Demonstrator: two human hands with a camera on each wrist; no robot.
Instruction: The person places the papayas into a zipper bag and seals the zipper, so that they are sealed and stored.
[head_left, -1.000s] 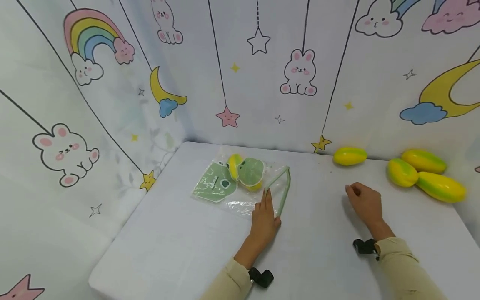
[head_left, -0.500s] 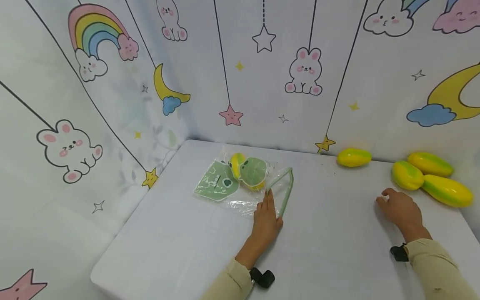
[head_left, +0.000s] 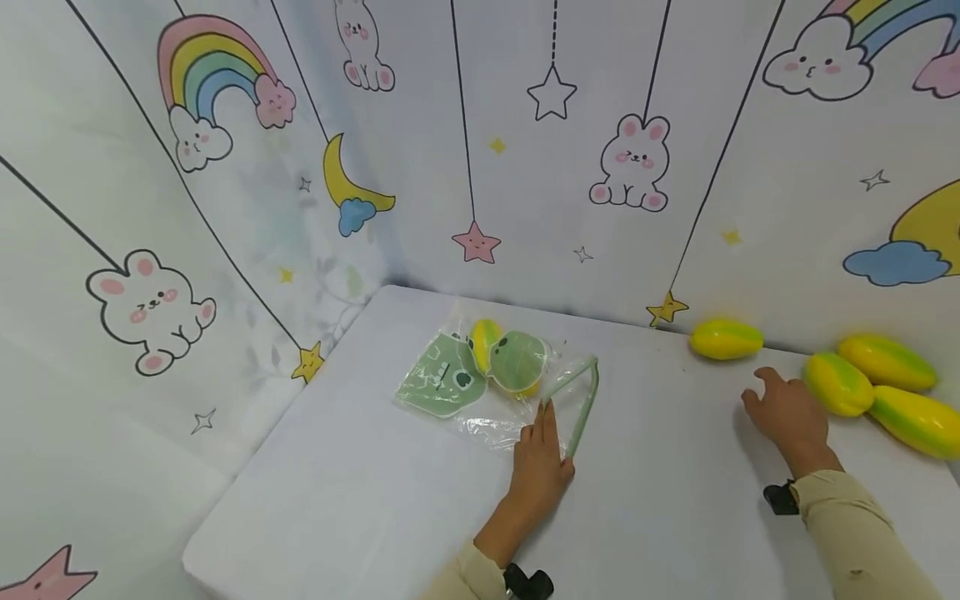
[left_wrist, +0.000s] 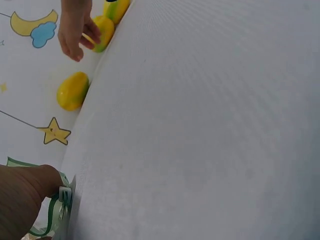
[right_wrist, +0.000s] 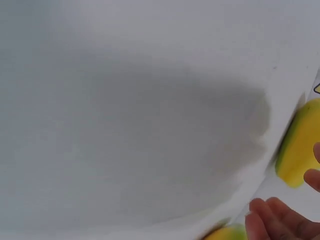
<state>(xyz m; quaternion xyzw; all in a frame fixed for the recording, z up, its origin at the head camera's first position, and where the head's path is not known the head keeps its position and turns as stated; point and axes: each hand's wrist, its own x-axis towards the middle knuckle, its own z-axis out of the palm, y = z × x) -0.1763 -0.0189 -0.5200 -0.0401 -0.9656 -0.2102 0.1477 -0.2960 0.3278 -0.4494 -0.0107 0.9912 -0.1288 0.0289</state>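
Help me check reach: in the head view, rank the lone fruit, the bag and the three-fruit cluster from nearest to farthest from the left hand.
1. Bag: nearest; the left hand touches it at its opening.
2. Lone fruit: at the back, right of the bag.
3. Three-fruit cluster: farthest, at the far right.

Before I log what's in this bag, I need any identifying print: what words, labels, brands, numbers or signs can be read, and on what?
No words, brands or numbers can be read in any view.
Clear bag: small dark marks on its green panel, too small to tell whether they are lettering.
Wall: cartoon drawings, no visible lettering.
Loose yellow-green fruits: no visible labels.
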